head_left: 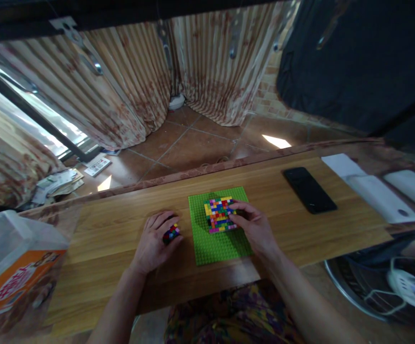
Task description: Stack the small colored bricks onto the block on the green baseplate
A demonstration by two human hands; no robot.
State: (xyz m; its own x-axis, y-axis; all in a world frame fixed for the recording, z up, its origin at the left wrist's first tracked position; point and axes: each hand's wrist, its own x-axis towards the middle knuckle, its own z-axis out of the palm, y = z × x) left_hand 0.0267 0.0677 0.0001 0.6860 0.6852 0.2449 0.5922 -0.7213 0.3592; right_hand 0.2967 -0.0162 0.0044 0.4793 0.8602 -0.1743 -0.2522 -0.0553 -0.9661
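A green studded baseplate [203, 251] lies flat on the wooden table in front of me. On it stands a block of many-coloured toy bricks [218, 215], in mixed red, blue, yellow, white and pink. My right hand [259, 229] reaches in from the right, thumb and forefinger pinched at the block's right edge. Whatever is between those fingertips is too small to make out. Left of the baseplate, my left hand [157, 241] rests on the table, its fingers curled around a small cluster of loose toy bricks [172, 232].
A black phone [309, 189] lies on the table's right part. Beyond it are white papers [343, 165] and a white flat case [382, 198]. A translucent tub with an orange label [24, 272] stands at the left end. Curtains [128, 86] hang beyond the tiled floor.
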